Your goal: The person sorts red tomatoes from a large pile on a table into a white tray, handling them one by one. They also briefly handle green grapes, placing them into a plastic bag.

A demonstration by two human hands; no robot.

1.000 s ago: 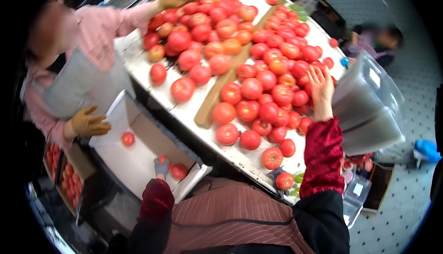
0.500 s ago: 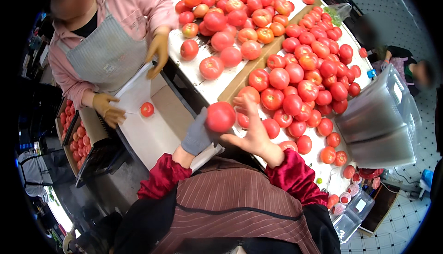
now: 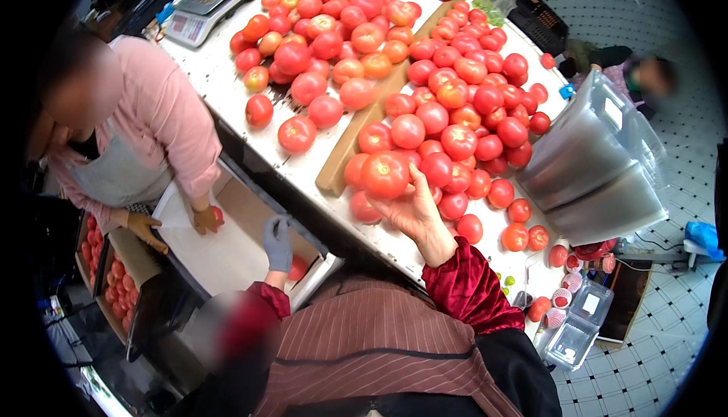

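Note:
My right hand (image 3: 415, 212) is bare and closed round a large red tomato (image 3: 384, 175), held up over the front of the tomato pile on the white table. My left hand (image 3: 278, 246), in a grey glove, is over the near end of a paper-lined box (image 3: 241, 241); its fingers are a little apart with nothing seen in them. Beside that hand a red tomato (image 3: 298, 268) lies in the box's near corner. At the far end of the box, a co-worker's brown-gloved hand (image 3: 205, 220) is on another tomato (image 3: 218, 216).
A cardboard strip (image 3: 356, 133) divides the tomatoes on the table (image 3: 262, 150). Clear plastic containers (image 3: 591, 163) are stacked at the right edge. A scale (image 3: 201, 11) stands far left. Boxes of tomatoes (image 3: 117, 292) are beyond the co-worker, left.
My left hand has moved away from my right, down over the box, and a tomato now lies there. My right hand now holds a tomato. The co-worker leans over the box and grips a tomato.

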